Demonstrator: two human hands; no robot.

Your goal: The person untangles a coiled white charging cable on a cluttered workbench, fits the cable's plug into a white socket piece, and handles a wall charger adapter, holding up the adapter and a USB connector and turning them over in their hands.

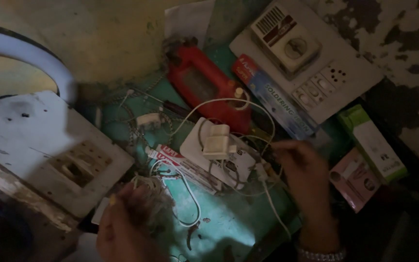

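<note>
One white wire (190, 191) is being touched by the left hand (127, 223) on the green table (224, 223); the grip is too dark to tell. Another thin wire (272, 204) is being pinched by the right hand (301, 170). Two switch boards (69, 160) are lying nearby.

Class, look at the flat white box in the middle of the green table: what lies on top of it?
On the flat white box sits a small white plug adapter, with white wires looped across. Whatever lies beneath the box is covered.

Bare green table (229, 228) lies open only near its front edge; white wires (190, 194), an adapter (217, 141), a red meter (204, 87) and switchboards (316, 73) crowd the rest.
</note>
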